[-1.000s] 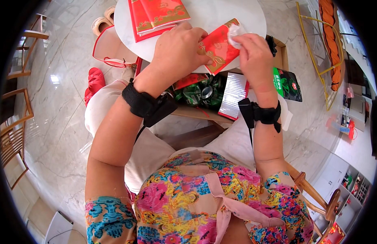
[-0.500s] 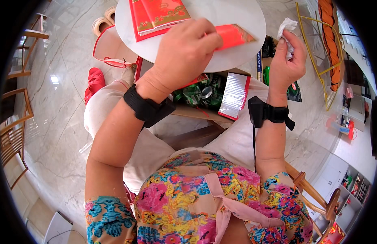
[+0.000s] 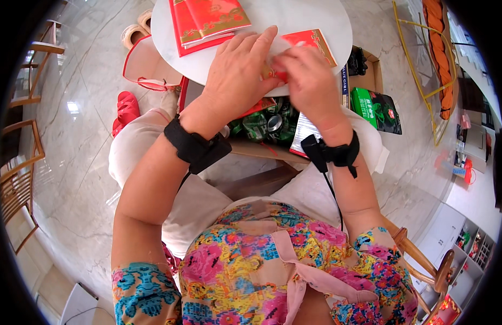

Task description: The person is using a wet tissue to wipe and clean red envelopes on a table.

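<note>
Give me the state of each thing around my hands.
Red packet: partly hidden by the hands.
Left hand: at the packet, grip unclear.
Right hand: blurred, grip unclear.
Other red packets: overlapping on the table.
Cardboard box: open, holding green cans.
Wrist straps: wrapped around wrists.

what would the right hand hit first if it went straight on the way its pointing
Most likely the left hand, just up and to the left. Depth is unclear and the right hand blurred, so it may brush the red packet beneath first.
</note>
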Demonstrator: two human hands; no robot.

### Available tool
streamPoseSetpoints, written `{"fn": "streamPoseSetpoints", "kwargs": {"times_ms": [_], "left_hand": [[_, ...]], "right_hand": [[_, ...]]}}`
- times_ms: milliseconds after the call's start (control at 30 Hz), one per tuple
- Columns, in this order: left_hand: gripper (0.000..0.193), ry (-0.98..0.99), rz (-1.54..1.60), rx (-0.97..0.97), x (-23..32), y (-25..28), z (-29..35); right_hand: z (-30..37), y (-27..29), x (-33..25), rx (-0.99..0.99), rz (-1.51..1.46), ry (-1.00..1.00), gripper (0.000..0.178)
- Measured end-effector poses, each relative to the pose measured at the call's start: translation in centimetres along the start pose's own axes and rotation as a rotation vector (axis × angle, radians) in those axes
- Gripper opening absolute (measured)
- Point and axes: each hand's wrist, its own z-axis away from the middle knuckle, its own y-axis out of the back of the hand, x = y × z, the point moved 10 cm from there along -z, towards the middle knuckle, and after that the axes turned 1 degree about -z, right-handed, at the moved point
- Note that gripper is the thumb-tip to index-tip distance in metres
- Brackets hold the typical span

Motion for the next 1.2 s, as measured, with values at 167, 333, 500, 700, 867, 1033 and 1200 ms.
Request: {"fn": "streamPoseSetpoints", "kwargs": {"times_ms": [167,333,500,700,867,1033,1200], "left_hand": [[0.079,-0.043,-0.058,0.001,0.2,0.1,0.3],[0.079,-0.037,-0.054,-0.011,0.4,-0.1,0.2],[0.080,-0.033,-0.042,-0.011,0.1,-0.2,0.3],[0.082,-0.040,-0.050,-0.003,0.3,-0.1,0.3],[0.085,-0.029,-0.029,-0.010,0.2,-0.4,0.2],[0.086,-0.039,-0.039,-0.017,0.0,-0.1,0.4],[0.086,-0.051,-0.028,-0.010,0.2,-0.1,0.3]], "right_hand": [[-0.3,-0.2,-0.6,-0.048,-0.073,0.002,0.018],[0.6,2.2,5.7,0.048,0.228,-0.221,0.024],[-0.1,-0.2,-0.2,-0.025,0.074,0.038,0.024],[-0.2,0.7,2.6,0.029,0.224,-0.035,0.029],[0.2,1.1,2.8,0.044,0.197,-0.083,0.026],[-0.3,-0.4,-0.7,-0.027,-0.027,0.012,0.023],[0.0,2.2,4.5,0.044,0.219,-0.196,0.019]]}}
